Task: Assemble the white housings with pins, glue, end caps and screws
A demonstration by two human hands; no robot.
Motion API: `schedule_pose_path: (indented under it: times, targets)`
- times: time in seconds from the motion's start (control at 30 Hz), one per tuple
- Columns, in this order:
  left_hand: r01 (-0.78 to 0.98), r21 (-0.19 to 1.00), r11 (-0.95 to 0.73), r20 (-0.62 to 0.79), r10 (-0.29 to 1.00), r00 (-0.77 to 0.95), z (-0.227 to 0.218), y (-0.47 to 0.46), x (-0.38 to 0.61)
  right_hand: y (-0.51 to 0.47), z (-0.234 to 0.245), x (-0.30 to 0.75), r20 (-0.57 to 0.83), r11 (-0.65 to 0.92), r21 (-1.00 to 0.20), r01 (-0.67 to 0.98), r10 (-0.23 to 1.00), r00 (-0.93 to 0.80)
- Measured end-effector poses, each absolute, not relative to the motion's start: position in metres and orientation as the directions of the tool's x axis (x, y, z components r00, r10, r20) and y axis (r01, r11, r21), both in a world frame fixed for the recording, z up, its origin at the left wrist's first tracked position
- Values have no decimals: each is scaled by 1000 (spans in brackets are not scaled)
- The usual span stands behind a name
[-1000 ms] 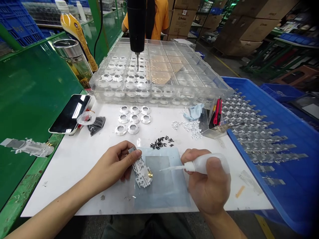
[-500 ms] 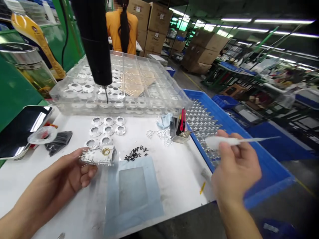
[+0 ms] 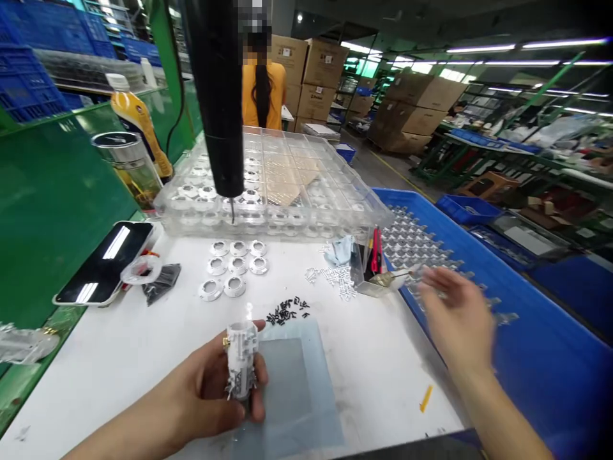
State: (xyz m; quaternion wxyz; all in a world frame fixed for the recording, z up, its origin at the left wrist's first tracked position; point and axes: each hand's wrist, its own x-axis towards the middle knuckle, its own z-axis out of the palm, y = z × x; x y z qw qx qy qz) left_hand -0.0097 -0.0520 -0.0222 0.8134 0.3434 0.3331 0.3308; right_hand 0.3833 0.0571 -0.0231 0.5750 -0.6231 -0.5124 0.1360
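My left hand grips a white and grey cylindrical part above the blue mat. The part stands upright with its round opening facing up, and a small brass piece shows on its side. Over the edge of the blue tray my right hand is slightly blurred, its fingers loosely bent and apart, nothing visible between them. Just left of its fingertips, a whitish slender thing lies at the small metal box, partly hard to make out.
White rings, black screws and small silvery pieces lie on the white table. A black power screwdriver hangs before a clear compartment tray. A phone lies left; rows of metal parts fill part of the blue tray.
My left hand moved right and nearer, turning the part from lying to upright. My right hand no longer holds the white pointed tool raised; it is beside the metal box. The view shifted left.
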Motion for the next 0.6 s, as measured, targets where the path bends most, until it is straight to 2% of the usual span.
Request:
schedule_pose_path:
  times: [0.07,0.13,0.2,0.27,0.3,0.4,0.6]
  targets:
    - [-256,824,506,-302,773,558,-22,-52,-11,40,-14,361,583,318,-781,538,681,443]
    - [-221,868,445,-265,791,551,-18,-53,-11,28,-6,326,630,407,-721,561,721,287]
    - [-168,890,423,-280,800,532,-11,-54,-8,27,0,283,538,472,-682,559,841,-55]
    - [-72,910,408,-323,808,493,-4,-56,-6,35,2,239,399,526,-645,554,850,-343]
    - [-21,925,380,-327,822,467,-1,-57,-5,41,2,218,281,568,-574,590,813,-510]
    - [80,966,244,-256,880,399,3,-60,-6,61,-4,169,187,618,-499,607,761,-621]
    - [70,988,141,-157,924,348,2,-58,-10,73,-13,137,157,625,-457,633,757,-634]
